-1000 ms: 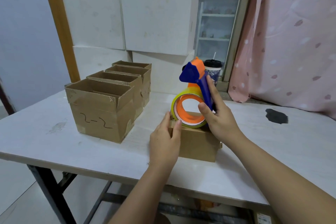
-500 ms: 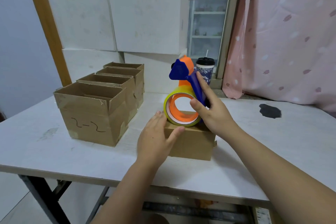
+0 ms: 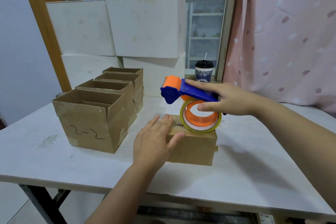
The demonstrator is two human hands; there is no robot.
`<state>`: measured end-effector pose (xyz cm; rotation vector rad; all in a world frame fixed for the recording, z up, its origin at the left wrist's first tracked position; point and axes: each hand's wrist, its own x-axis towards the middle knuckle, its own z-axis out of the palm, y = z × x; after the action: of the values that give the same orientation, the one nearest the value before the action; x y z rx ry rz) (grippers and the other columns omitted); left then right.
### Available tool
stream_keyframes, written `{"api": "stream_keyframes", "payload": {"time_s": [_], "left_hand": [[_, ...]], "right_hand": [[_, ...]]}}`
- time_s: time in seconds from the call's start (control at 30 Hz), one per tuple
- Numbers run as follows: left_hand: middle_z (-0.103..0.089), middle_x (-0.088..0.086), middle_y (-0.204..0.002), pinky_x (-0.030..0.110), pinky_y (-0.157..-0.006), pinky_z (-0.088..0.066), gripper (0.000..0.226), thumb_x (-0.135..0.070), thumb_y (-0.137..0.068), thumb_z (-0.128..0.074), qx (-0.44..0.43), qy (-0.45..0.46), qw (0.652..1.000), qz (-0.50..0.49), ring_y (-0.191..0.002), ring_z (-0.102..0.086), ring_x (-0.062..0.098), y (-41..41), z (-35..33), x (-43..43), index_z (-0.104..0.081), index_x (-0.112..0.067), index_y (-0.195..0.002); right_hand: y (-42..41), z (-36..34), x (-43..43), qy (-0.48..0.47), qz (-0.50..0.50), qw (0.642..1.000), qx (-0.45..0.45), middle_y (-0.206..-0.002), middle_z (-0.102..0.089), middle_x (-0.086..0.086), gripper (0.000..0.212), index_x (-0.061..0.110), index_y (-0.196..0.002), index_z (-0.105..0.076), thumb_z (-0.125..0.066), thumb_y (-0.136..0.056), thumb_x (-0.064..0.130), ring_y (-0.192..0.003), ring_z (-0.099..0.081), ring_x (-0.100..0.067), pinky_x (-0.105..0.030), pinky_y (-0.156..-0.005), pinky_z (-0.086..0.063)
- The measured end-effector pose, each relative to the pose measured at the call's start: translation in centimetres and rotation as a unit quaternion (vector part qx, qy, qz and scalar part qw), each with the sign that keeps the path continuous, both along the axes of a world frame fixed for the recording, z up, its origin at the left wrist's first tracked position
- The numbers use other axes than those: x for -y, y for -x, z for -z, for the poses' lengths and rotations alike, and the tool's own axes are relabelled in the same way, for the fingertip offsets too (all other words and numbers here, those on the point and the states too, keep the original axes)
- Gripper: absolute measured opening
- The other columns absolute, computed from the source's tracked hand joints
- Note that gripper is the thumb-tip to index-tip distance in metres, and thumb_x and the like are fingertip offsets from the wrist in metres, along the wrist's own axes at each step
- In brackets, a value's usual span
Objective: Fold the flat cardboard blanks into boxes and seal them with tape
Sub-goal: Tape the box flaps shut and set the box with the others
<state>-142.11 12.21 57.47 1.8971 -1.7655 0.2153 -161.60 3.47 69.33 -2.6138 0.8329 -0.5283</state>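
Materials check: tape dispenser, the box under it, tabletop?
Tape dispenser: looks like moulded plastic, glossy blue and orange. Box: matte brown cardboard, likely corrugated; fluting shows on the open boxes beside it. Tabletop: white, matte, scuffed; probably painted or laminated board, unclear.

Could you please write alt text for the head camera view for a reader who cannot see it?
A person's right hand holds a blue and orange tape dispenser with its roll on a small closed cardboard box, while the left hand rests flat on the box's left end. Beside it on the white table stands a row of open cardboard boxes.
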Motion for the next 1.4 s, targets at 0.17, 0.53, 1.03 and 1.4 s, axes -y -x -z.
{"api": "stream_keyframes", "payload": {"time_s": [0.17, 0.53, 1.03, 1.4], "left_hand": [[-0.035, -0.021, -0.147, 0.033, -0.107, -0.032, 0.091, -0.080, -0.068, -0.003, -0.027, 0.007, 1.000, 0.008, -0.141, -0.020, 0.004, 0.1, 0.1, -0.1, -0.035, -0.038, -0.143], [-0.040, -0.022, -0.144, 0.032, -0.103, -0.035, 0.091, -0.079, -0.068, 0.003, 0.028, 0.005, 0.999, -0.014, -0.139, -0.024, 0.005, -0.2, -0.1, 0.0, -0.035, -0.042, -0.142], [-0.046, -0.018, -0.140, 0.036, -0.095, -0.043, 0.089, -0.080, -0.070, -0.002, 0.012, 0.020, 1.000, -0.010, -0.134, -0.033, 0.009, 0.3, 0.0, 0.0, -0.041, -0.040, -0.139], [-0.044, -0.022, -0.140, 0.034, -0.095, -0.041, 0.088, -0.078, -0.071, -0.002, 0.027, 0.017, 0.999, -0.005, -0.134, -0.032, 0.008, 0.2, 0.0, 0.1, -0.041, -0.039, -0.140]], "right_hand": [[0.1, 1.4, 0.1, -0.026, 0.015, 0.998, 0.054, -0.105, -0.053, 0.037, 0.062, 0.076, -0.129, -0.018, -0.057, -0.083, 0.062, -0.080, -0.055, 0.007, -0.003, -0.064, -0.041], [1.6, 0.2, 0.8, -0.063, -0.015, 0.997, 0.033, -0.112, -0.047, 0.043, 0.069, 0.076, -0.127, -0.023, -0.064, -0.072, 0.068, -0.084, -0.059, -0.002, -0.019, -0.061, -0.052], [4.0, 4.0, 0.2, -0.094, 0.032, 0.978, 0.186, -0.114, -0.050, 0.043, 0.069, 0.077, -0.125, -0.026, -0.066, -0.074, 0.053, -0.103, -0.056, -0.014, -0.033, -0.083, -0.054], [6.1, 1.1, 0.0, -0.078, 0.028, 0.992, 0.093, -0.106, -0.048, 0.048, 0.065, 0.077, -0.123, -0.030, -0.066, -0.075, 0.052, -0.081, -0.057, 0.007, -0.009, -0.057, -0.046]]}}
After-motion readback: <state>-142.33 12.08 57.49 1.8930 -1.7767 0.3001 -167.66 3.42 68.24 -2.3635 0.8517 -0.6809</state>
